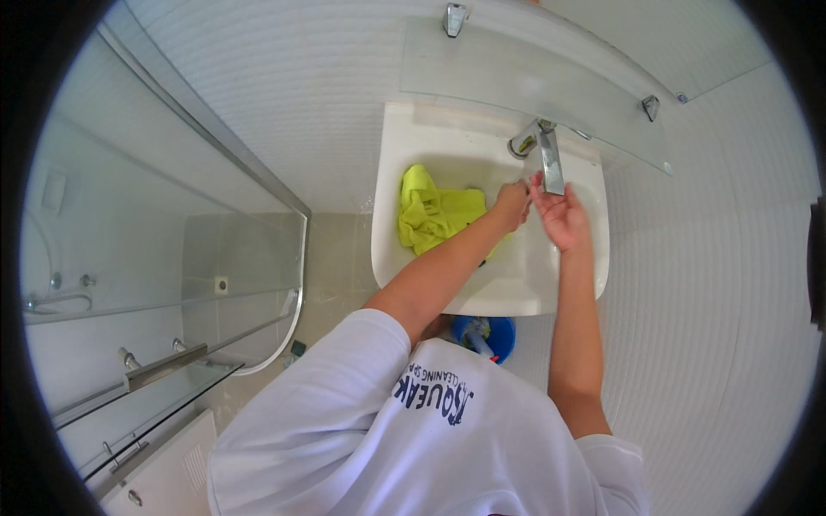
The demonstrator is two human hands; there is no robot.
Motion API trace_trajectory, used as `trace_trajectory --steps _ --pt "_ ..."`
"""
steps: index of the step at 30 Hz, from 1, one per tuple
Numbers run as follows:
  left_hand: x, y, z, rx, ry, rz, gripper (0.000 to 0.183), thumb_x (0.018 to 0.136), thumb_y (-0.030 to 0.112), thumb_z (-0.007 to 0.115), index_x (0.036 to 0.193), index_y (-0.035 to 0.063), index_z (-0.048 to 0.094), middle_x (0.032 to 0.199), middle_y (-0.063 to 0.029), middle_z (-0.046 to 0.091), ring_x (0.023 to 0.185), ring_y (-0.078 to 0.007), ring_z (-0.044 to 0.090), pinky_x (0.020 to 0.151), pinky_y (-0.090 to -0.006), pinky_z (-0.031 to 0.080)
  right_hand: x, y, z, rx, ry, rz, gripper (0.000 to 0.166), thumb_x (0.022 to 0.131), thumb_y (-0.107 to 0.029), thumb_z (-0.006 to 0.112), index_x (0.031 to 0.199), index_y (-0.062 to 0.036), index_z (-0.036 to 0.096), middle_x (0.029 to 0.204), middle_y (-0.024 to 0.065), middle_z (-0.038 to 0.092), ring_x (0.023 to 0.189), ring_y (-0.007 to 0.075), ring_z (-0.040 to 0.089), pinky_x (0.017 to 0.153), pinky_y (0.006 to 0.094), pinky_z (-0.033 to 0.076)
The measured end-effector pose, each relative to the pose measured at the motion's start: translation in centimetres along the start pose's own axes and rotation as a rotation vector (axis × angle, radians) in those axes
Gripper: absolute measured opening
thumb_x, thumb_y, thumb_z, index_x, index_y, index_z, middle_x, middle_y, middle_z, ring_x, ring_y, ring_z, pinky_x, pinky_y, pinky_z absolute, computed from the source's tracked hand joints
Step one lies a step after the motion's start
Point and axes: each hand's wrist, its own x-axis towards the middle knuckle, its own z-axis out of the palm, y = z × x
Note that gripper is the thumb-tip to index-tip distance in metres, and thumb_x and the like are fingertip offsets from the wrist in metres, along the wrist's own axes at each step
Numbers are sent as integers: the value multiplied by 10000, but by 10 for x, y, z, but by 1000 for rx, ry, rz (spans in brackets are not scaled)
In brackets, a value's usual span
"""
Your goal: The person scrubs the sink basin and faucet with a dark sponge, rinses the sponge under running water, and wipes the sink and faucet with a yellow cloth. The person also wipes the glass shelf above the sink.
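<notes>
A white ceramic washbasin (500, 303) lies before me with a chrome single-lever faucet (552, 161) at its back. My right hand (564, 222) is palm up beneath the spout's end, its fingers apart and holding nothing. Just left of the spout, my left hand (513, 205) has curled fingers, close to my right fingertips. Its inner side is turned away, so I cannot tell whether anything is in it. A crumpled lime-yellow cloth (426, 222) lies in the left half of the basin, partly behind my left forearm.
Above the faucet, a glass shelf (510, 77) juts out on chrome brackets. A blue bucket (506, 335) holding a bottle stands below the basin's front. To the left is a glass shower enclosure (239, 161) with a metal frame. A ribbed white wall (697, 258) rises at right.
</notes>
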Motion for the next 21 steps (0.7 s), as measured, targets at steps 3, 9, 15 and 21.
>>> trace_trajectory --steps 3,9,15,21 --pt "-2 -25 -25 -52 110 -82 126 832 221 424 780 110 448 597 -24 403 446 -137 352 371 -256 249 13 34 -20 558 105 99 312 919 -134 311 1094 94 431 1150 216 480 1041 356 489 950 438 384" --pt "-4 -20 -22 -244 -14 -228 93 837 142 438 865 55 453 697 -69 468 529 -193 467 441 -336 439 38 -5 -33 370 -209 -231 284 917 -89 300 1075 111 426 1147 252 464 1069 348 471 954 386 395" --pt "-7 26 16 -221 -78 -83 154 858 142 442 883 5 510 816 -127 544 643 -225 560 627 -391 536 21 -56 79 -266 -148 -90 340 893 -44 301 1150 178 325 1206 281 399 1128 391 411 997 408 356" --pt "-7 38 19 1001 -63 575 176 785 139 510 682 6 565 654 -164 569 649 -284 585 554 -379 473 10 -28 27 -262 229 -343 292 898 -60 307 1100 117 421 1156 256 463 1067 339 487 947 372 414"
